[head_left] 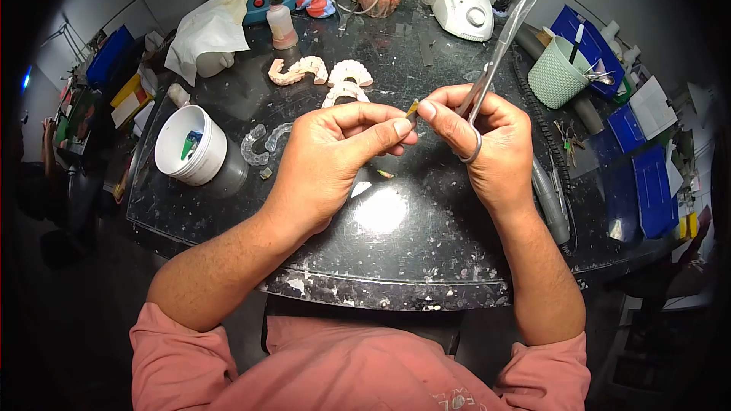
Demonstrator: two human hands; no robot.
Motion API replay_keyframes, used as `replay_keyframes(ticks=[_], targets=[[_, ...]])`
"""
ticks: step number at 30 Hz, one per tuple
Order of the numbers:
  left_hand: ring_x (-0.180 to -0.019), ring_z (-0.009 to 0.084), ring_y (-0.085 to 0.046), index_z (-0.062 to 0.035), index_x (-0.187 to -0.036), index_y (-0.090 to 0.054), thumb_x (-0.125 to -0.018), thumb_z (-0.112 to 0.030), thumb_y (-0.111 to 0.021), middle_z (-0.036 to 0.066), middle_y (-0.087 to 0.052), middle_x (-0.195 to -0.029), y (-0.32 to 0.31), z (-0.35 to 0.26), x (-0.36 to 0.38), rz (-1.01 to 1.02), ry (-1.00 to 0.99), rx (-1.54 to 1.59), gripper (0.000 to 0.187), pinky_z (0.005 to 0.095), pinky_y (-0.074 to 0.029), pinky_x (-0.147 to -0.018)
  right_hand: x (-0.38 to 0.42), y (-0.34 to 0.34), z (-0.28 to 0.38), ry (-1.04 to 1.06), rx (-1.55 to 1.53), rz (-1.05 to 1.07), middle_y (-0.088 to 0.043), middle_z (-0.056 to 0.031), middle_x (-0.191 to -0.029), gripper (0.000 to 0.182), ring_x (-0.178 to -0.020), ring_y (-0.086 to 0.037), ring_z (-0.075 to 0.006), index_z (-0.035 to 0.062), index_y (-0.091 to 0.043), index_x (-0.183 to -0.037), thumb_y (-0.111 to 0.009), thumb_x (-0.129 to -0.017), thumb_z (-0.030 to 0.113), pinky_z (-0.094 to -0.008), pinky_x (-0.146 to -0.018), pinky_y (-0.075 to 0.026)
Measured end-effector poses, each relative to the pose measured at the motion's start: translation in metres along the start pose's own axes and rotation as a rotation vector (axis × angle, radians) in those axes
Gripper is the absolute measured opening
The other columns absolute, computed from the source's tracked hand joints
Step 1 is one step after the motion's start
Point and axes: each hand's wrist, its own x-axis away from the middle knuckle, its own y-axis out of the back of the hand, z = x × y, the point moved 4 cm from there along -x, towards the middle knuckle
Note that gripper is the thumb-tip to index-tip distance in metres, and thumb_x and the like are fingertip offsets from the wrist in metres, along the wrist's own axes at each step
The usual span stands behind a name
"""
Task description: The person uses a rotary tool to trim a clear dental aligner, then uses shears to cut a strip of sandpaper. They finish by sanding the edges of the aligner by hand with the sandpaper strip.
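Note:
In front of my chest, the thumb and fingers of my left hand (316, 160) pinch a small dark-and-yellow strip (413, 109). The right thumb and fingertips meet its other end. Metal scissors (499, 49) hang in my right hand (499, 141), a finger ring around the base of the thumb and the blades pointing up and away. Below the hands, a small colourful scrap (385, 174) and a white piece (361, 189) lie on the black worktop (426, 259). Clear dental aligners (256, 148) rest just left of my left hand.
Dental plaster models (297, 71) stand beyond my hands. On the left is a white tub (190, 144) with small items inside; a green basket (558, 72) with tools is at right. A grey handpiece (550, 202) lies beside my right forearm. A white control unit (463, 9) sits at the back.

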Motion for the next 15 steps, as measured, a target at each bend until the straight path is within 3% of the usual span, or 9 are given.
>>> replay_keyframes(ticks=[8,15], targets=[[-0.087,0.0124,-0.065,0.0028,-0.105,-0.067,-0.091,-0.011,-0.064,0.009,-0.069,-0.093,-0.003,-0.0007,0.0006,0.042,-0.008,-0.038,0.02,0.0241,-0.049,-0.08,0.0004,0.0004,0.0003,-0.047,-0.041,0.005,-0.069,-0.005,-0.084,0.015,-0.078,-0.065,-0.0092,-0.0028,-0.068,-0.093,-0.073,-0.084,0.008,-0.0222,-0.073,-0.052],[-0.081,0.0089,-0.062,0.0009,-0.1,-0.069,-0.091,-0.015,-0.065,0.006,-0.069,-0.089,0.0002,0.0021,-0.0009,0.023,0.009,0.007,0.019,0.0219,-0.048,-0.077,-0.0014,0.0016,-0.0033,0.013,0.061,-0.047,-0.066,-0.0004,-0.078,0.013,-0.069,-0.056,-0.0043,-0.0011,-0.07,-0.087,-0.075,-0.083,0.01,-0.018,-0.063,-0.043]])
